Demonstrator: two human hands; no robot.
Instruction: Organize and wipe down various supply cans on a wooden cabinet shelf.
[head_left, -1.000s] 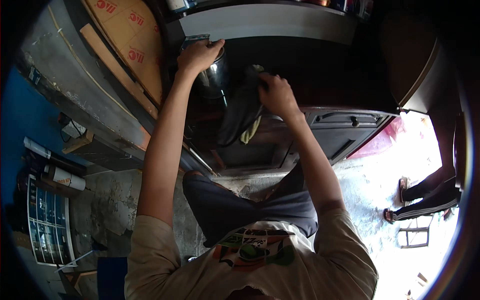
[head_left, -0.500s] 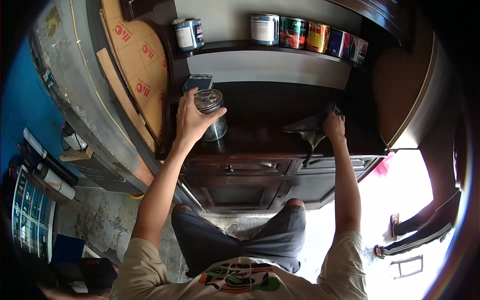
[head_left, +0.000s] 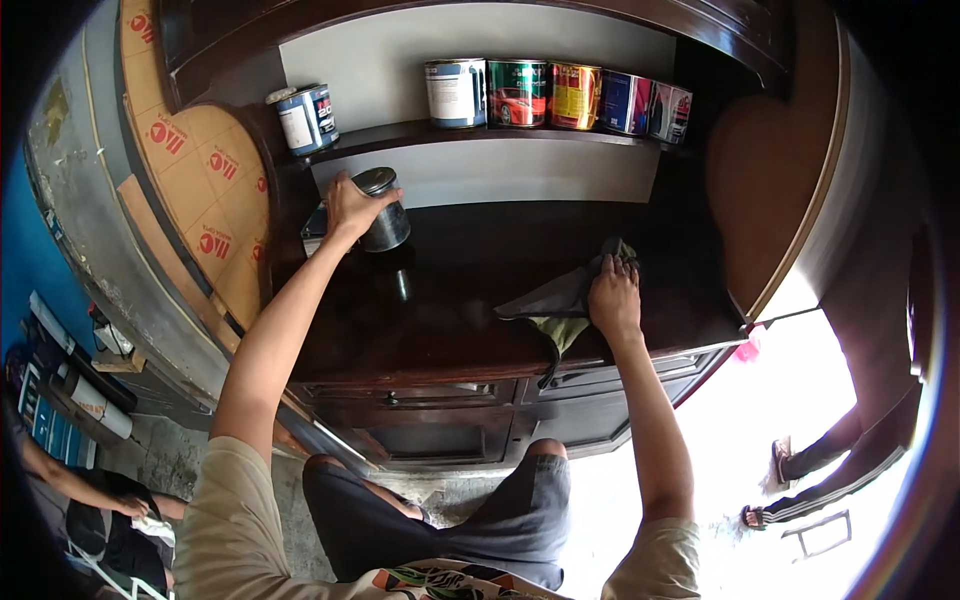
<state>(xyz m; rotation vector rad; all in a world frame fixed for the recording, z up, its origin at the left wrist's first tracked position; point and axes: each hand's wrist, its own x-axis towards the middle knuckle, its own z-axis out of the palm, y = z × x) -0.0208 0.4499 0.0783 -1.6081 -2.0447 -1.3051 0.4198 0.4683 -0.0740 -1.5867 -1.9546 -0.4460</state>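
My left hand (head_left: 355, 210) grips a bare metal can (head_left: 386, 228) with a lid, fingers and thumb around its upper part. The can is held over the left part of the dark wooden countertop (head_left: 450, 345); its reflection shows apart below it, so it looks raised. On the right side, my right hand (head_left: 615, 302) is closed over a dark grey and olive cloth (head_left: 550, 298) that lies on the countertop. One corner of the cloth hangs over the front edge. Just behind my left hand is a small dark box (head_left: 314, 228), partly hidden.
A curved shelf (head_left: 385, 140) above holds a blue-white can (head_left: 306, 120) at left and several colourful cans (head_left: 517, 93) in a row. Drawers and doors (head_left: 440, 440) lie below. A person (head_left: 105, 510) sits at lower left; another person's legs (head_left: 840, 480) are at right.
My left hand has moved the can farther back, toward the shelf. My right hand remains on the cloth. The view has shifted, and a seated person now shows at lower left.
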